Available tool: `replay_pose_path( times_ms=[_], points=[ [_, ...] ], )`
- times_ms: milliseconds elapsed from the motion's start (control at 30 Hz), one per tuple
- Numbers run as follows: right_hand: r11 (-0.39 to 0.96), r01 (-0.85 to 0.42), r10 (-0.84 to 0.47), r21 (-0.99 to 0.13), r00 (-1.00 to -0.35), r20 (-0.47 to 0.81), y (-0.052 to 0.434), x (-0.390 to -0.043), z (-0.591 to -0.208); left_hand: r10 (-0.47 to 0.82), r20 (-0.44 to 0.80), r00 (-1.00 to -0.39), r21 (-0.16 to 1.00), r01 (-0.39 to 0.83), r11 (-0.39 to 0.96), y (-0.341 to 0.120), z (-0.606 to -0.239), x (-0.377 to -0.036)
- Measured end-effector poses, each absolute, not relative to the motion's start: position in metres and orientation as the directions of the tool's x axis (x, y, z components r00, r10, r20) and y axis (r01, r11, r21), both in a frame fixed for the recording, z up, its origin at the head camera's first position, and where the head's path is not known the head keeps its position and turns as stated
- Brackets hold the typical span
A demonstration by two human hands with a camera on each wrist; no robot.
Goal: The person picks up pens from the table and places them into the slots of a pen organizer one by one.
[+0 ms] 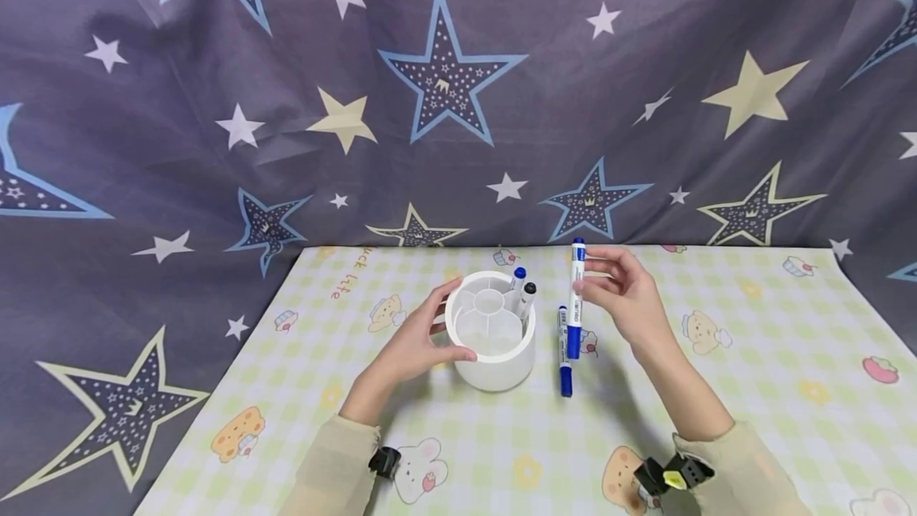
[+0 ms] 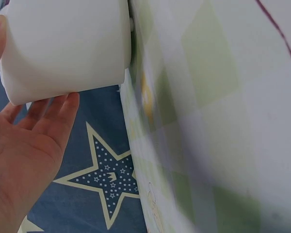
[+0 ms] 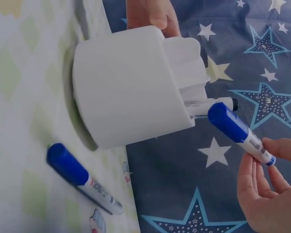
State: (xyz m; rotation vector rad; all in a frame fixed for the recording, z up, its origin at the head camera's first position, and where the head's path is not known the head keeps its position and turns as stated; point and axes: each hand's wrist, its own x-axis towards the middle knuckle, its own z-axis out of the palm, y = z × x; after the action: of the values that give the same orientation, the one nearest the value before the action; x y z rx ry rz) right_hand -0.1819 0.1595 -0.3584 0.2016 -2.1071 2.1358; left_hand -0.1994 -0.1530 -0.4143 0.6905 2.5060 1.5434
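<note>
White-and-blue slim marker [image 1: 576,313], pinched in your right hand [image 1: 630,301]: imo clear the round white plastic-looking organizer [image 1: 494,373] your left hand [image 1: 415,345] grips, then lower gently.

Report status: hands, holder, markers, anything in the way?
Left hand grips white holder. Right hand holds raised marker, blue cap down, right of holder. Blue-ended marker, black-ended marker in holder. Loose marker on tablecloth alongside; no obstruction seen.

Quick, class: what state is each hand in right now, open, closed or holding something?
Left hand: holding the white round pen organizer.
Right hand: holding a blue-capped marker, pinched.
</note>
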Motion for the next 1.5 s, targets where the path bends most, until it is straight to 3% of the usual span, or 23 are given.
replay_pose_path(
  times_ms=[733,1233,1500],
  points=[
    [-0.116,-0.242,0.017,-0.963,-0.970,0.241,0.125,-0.198,-0.333,0.438,0.136,-0.889,0.870,0.318,0.376,-0.152,-0.415,-0.200],
    [-0.300,-0.262,0.053,-0.917,-0.965,0.258,0.094,-0.214,-0.325,0.439,0.142,-0.887,0.867,0.325,0.377,-0.154,-0.414,-0.200],
    [-0.303,-0.279,0.086,-0.911,-0.960,0.266,0.081,-0.224,-0.326,0.436,0.129,-0.891,0.872,0.312,0.378,-0.153,-0.415,-0.200]
  ],
)
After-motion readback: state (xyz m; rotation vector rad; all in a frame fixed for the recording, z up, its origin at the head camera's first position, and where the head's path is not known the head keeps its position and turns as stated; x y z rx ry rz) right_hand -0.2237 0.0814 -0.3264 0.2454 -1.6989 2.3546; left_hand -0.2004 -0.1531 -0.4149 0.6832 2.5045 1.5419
